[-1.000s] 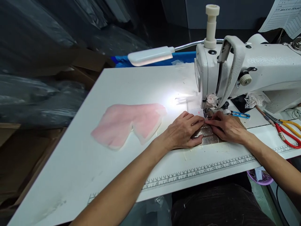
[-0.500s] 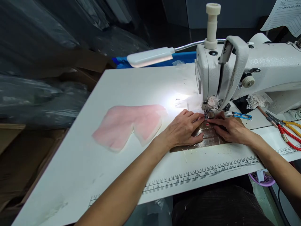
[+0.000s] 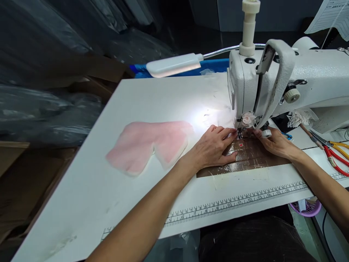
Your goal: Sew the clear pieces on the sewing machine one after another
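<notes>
My left hand [image 3: 218, 147] lies palm down by the sewing machine's presser foot [image 3: 240, 134], its thumb spread on the brown, shiny sheet [image 3: 251, 158] covering the bed. Its fingertips reach the left side of the foot, near pale, thin fabric [image 3: 225, 118]. To the right of the foot, my right hand [image 3: 275, 143] has thumb and forefinger closed together below a ribbed white knob [image 3: 266, 133]. What they pinch is too small to make out. Part of a blue tool [image 3: 287, 136] shows behind this hand.
Pink cut pieces with white edges [image 3: 149, 145] lie on the white table [image 3: 89, 189] to the left. Red-handled pliers [image 3: 331, 156] and yellow-handled scissors [image 3: 339, 147] lie at the right. A lit white lamp [image 3: 174, 65] hangs over the back edge. A printed ruler [image 3: 231, 204] runs along the front.
My right hand has drawn to the right and slightly up, uncovering more of the brown sheet and hiding most of the blue tool. My left hand stays nearly in place.
</notes>
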`<act>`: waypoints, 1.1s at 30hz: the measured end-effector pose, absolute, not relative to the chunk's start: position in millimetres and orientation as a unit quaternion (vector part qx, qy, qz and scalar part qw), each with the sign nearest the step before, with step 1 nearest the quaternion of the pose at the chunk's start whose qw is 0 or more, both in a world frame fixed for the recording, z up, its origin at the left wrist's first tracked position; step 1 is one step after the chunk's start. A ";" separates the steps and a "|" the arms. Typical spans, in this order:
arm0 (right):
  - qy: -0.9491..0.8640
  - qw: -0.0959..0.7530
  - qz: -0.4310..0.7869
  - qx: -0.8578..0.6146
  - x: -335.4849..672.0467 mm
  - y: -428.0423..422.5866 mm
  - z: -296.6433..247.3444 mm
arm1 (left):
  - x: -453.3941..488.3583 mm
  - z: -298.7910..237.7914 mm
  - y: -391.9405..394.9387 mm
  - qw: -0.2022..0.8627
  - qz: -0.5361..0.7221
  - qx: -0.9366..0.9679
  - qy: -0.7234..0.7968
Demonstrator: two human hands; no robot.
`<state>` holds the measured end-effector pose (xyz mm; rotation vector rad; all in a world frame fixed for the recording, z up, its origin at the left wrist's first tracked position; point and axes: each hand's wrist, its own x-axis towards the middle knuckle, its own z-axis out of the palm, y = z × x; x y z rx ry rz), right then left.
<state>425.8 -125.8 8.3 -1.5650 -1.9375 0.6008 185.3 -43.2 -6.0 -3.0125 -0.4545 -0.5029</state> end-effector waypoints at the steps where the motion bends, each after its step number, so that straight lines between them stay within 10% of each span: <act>1: -0.727 0.290 0.241 -0.575 424.2 -128.1 9.6 | 185.3 -6.5 -43.5 0.024 -0.163 -0.975 -0.150; 15: -0.707 0.322 0.229 -0.586 426.7 -130.2 5.1 | 188.6 2.9 -51.5 -0.074 -0.115 -0.958 -0.253; 33: -0.431 0.511 0.445 -0.595 433.4 -119.0 -0.3 | 213.7 33.8 -2.2 0.102 0.024 -0.961 -0.255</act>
